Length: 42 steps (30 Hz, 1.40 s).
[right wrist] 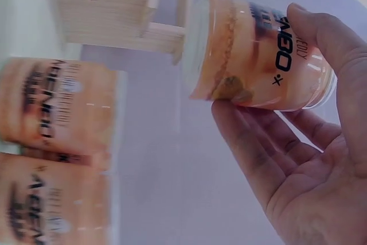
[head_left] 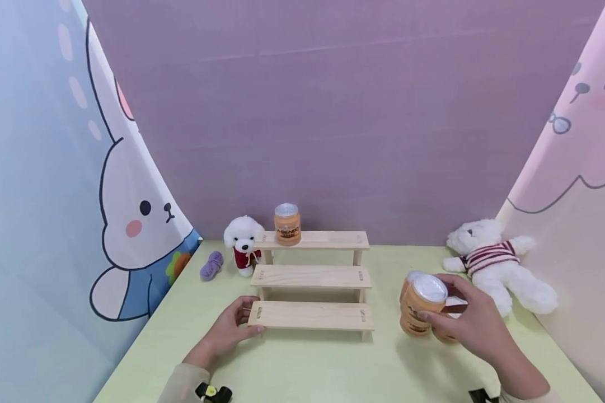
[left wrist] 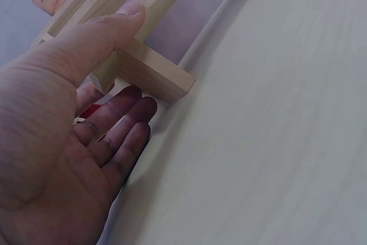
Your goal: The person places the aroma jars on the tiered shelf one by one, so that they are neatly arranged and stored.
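My left hand (head_left: 229, 330) grips the left end of the lowest step of a wooden three-step shelf (head_left: 312, 315). In the left wrist view its thumb lies on top of the board, and the other fingers extend below and beside the leg. Off to the right, my right hand (head_left: 475, 322) holds an orange can with a silver lid (head_left: 430, 289) between thumb and fingers. The right wrist view shows this can (right wrist: 246, 55) raised above two matching cans, an upper one (right wrist: 57, 107) and a lower one (right wrist: 57, 205), which stand side by side on the table.
Another orange can (head_left: 287, 225) stands on the top step, toward its left end. Left of the shelf are a white toy dog (head_left: 244, 240) in red and a purple yarn bundle (head_left: 211, 266). A white teddy bear (head_left: 493, 263) in a striped top leans at the right wall.
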Available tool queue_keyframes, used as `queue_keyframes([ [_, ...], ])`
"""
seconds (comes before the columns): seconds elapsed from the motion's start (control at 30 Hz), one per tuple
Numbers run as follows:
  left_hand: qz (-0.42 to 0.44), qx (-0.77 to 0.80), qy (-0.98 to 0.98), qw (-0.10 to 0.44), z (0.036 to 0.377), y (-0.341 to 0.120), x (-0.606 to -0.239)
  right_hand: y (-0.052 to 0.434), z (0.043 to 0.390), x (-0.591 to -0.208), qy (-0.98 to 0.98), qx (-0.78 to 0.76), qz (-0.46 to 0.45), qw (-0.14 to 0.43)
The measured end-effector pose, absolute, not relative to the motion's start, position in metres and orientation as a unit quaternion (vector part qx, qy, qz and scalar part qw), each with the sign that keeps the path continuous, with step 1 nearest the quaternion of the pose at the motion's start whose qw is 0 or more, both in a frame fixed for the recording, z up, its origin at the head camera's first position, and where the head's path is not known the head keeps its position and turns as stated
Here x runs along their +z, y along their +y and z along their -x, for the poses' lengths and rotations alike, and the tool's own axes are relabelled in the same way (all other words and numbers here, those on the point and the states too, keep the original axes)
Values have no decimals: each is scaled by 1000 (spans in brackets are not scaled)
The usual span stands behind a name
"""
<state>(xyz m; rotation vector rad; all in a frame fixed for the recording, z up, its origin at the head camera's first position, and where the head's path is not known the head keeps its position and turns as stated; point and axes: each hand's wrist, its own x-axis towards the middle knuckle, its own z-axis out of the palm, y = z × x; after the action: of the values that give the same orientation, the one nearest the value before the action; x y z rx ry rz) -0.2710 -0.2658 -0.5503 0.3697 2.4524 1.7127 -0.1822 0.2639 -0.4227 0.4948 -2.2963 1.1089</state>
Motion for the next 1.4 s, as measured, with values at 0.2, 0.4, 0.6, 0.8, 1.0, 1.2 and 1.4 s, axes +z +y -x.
queue_keyframes([
  [0.2,-131,567,811,64,272,-266,-553,261,192,-402,-859,402,-161,273],
  [0.4,-134,573,806,69,272,-267,-555,253,209,-386,-860,410,-156,260],
  [0.6,-128,574,806,73,271,-267,-552,242,223,-373,-872,403,-138,239],
  [0.8,-133,566,811,68,271,-268,-552,230,233,-365,-886,393,-118,215],
  [1.0,-138,570,808,67,272,-268,-553,222,247,-361,-889,386,-124,213],
  [1.2,-130,572,807,74,272,-268,-553,210,262,-358,-883,402,-127,206],
  [1.4,-125,568,810,71,271,-266,-549,201,274,-352,-885,404,-128,191],
])
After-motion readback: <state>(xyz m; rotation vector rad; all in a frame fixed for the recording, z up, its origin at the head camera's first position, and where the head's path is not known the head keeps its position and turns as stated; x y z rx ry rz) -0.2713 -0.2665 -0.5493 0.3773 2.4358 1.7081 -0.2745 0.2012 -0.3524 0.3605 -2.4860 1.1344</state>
